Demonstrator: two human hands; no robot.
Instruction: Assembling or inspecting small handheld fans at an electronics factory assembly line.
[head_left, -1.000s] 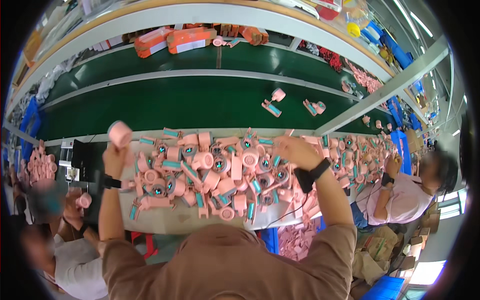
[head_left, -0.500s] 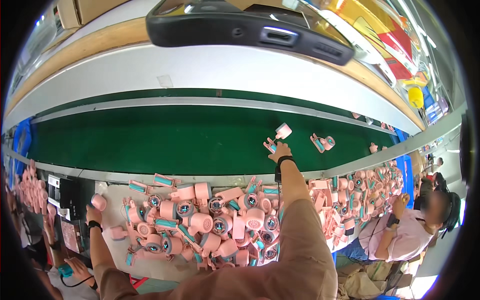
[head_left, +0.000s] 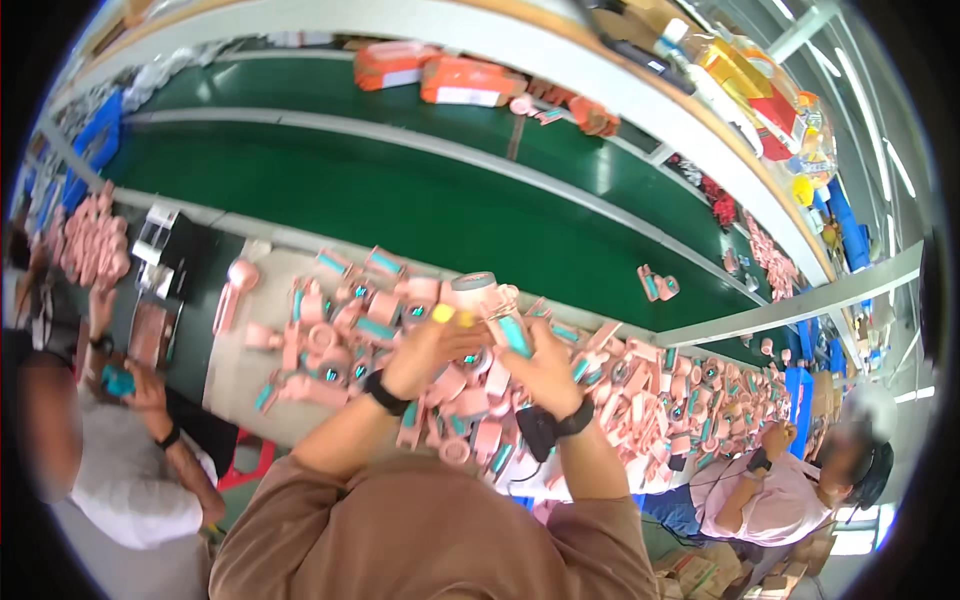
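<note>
Far left: a co-worker's hand (head_left: 150,392) holds a teal item; a heap of pink parts (head_left: 88,238) lies beyond on that side.

Worktop (head_left: 235,365), pale surface, carries a spread of pink and teal fan parts (head_left: 345,325) in front of me.

My left hand (head_left: 428,352): grip curled, fingers closed about small parts at the pile's top; yellow tips show at the fingers. Exactly what it pinches I cannot tell. Black band on the wrist.

Fan (head_left: 490,300): pink body, pale round top end, teal handle section. It is held up between my two hands, just above the pile, tilted.

My right hand (head_left: 545,368): grip closed around the fan's teal handle. Black watch on the wrist.

Beyond: green belt (head_left: 400,200), with one loose pink piece (head_left: 656,285) on it.

Right: more pink parts (head_left: 700,385); a second co-worker (head_left: 760,490) seated there.
</note>
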